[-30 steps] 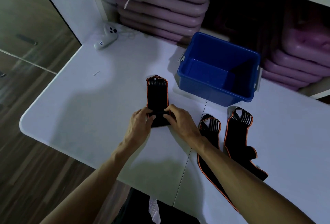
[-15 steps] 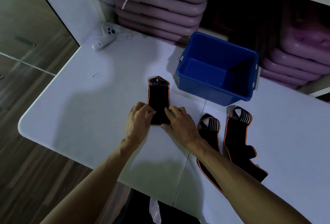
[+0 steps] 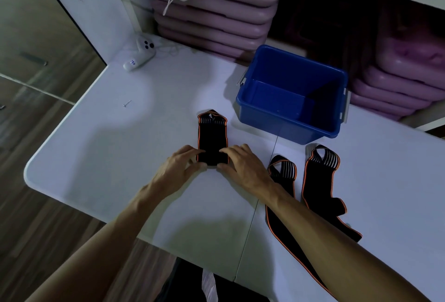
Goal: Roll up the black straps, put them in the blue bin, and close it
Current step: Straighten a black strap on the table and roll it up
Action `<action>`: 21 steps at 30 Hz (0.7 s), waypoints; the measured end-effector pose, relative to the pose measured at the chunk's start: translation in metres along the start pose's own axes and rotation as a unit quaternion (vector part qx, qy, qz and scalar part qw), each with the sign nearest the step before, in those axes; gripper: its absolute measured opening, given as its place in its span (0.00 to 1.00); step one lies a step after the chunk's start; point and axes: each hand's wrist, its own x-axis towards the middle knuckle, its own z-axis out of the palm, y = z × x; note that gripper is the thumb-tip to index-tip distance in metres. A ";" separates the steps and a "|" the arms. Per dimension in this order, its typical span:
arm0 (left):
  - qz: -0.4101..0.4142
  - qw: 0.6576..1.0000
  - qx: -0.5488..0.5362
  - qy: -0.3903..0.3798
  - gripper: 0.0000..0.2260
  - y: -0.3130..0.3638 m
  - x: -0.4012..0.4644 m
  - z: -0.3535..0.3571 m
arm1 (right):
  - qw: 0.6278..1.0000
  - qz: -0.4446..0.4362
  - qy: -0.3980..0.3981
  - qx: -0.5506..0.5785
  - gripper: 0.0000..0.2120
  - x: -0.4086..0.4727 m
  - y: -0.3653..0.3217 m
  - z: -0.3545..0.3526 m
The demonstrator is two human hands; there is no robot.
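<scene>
While both hands [image 3: 179, 170] [image 3: 243, 165] pinch the strap [image 3: 212, 137], its rolled near end stays hidden.

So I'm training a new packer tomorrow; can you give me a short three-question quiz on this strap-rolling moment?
1. True or false: the blue bin already holds a strap.
2. How many black straps lie unrolled on the white table, beside the right forearm?
3. Which hands grip the strap being rolled? A) left hand only B) right hand only C) both

Key: 1 false; 2 two; 3 C
</scene>
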 end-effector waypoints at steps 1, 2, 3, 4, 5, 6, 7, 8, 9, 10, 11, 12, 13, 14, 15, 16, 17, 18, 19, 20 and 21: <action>-0.018 1.000 -0.005 -0.006 0.24 0.001 0.004 -0.003 | 1.000 0.007 0.000 0.015 0.22 0.001 0.001 0.000; -0.032 0.999 -0.010 -0.014 0.24 0.002 0.008 -0.005 | 0.999 0.015 0.001 0.034 0.22 0.002 0.001 0.000; -0.045 0.999 -0.018 -0.022 0.22 0.003 0.012 -0.008 | 0.998 0.025 0.003 0.057 0.22 0.002 0.001 0.000; -0.054 0.998 -0.028 -0.031 0.19 0.005 0.016 -0.010 | 0.996 0.038 0.003 0.081 0.21 0.003 0.001 0.000; -0.067 0.996 -0.036 -0.040 0.15 0.006 0.020 -0.011 | 0.993 0.051 0.002 0.103 0.21 0.005 0.000 -0.001; -0.084 0.994 -0.043 -0.051 0.11 0.007 0.023 -0.013 | 0.991 0.063 0.001 0.121 0.20 0.007 0.000 -0.001; -0.106 0.991 -0.049 -0.064 0.08 0.008 0.026 -0.013 | 0.988 0.071 0.007 0.135 0.19 0.009 0.000 -0.002; -0.129 0.987 -0.055 -0.073 0.08 0.009 0.027 -0.013 | 0.986 0.077 0.016 0.148 0.17 0.012 0.000 -0.003; -0.154 0.983 -0.065 -0.078 0.11 0.010 0.028 -0.012 | 0.983 0.083 0.024 0.160 0.16 0.015 0.001 -0.004; -0.180 0.977 -0.084 -0.080 0.13 0.010 0.027 -0.010 | 0.981 0.087 0.028 0.172 0.15 0.017 0.000 -0.006; -0.202 0.971 -0.107 -0.075 0.13 0.009 0.026 -0.007 | 0.979 0.091 0.030 0.181 0.15 0.019 -0.002 -0.007; -0.219 0.965 -0.128 -0.062 0.13 0.008 0.025 -0.004 | 0.977 0.095 0.033 0.189 0.15 0.021 -0.004 -0.008; -0.236 0.960 -0.140 -0.045 0.13 0.008 0.024 -0.002 | 0.975 0.097 0.039 0.197 0.14 0.022 -0.006 -0.008; -0.250 0.957 -0.144 -0.027 0.13 0.008 0.024 0.000 | 0.973 0.101 0.045 0.202 0.14 0.023 -0.008 -0.006; -0.265 0.953 -0.145 -0.010 0.13 0.008 0.024 0.002 | 0.972 0.103 0.051 0.206 0.14 0.024 -0.010 -0.005; -0.276 0.950 -0.146 0.008 0.13 0.010 0.024 0.003 | 0.971 0.103 0.054 0.208 0.15 0.025 -0.011 -0.004; -0.287 0.946 -0.147 0.026 0.13 0.012 0.024 0.003 | 0.971 0.102 0.056 0.211 0.15 0.025 -0.012 -0.003; -0.293 0.945 -0.142 0.040 0.13 0.015 0.024 0.003 | 0.971 0.098 0.060 0.209 0.14 0.026 -0.012 -0.002; -0.290 0.947 -0.127 0.052 0.13 0.018 0.023 0.003 | 0.972 0.093 0.066 0.204 0.12 0.026 -0.013 -0.002; -0.279 0.953 -0.104 0.064 0.13 0.020 0.022 0.002 | 0.973 0.091 0.074 0.197 0.11 0.026 -0.015 -0.002; -0.260 0.959 -0.078 0.079 0.14 0.022 0.020 0.002 | 0.974 0.093 0.084 0.191 0.10 0.025 -0.016 -0.001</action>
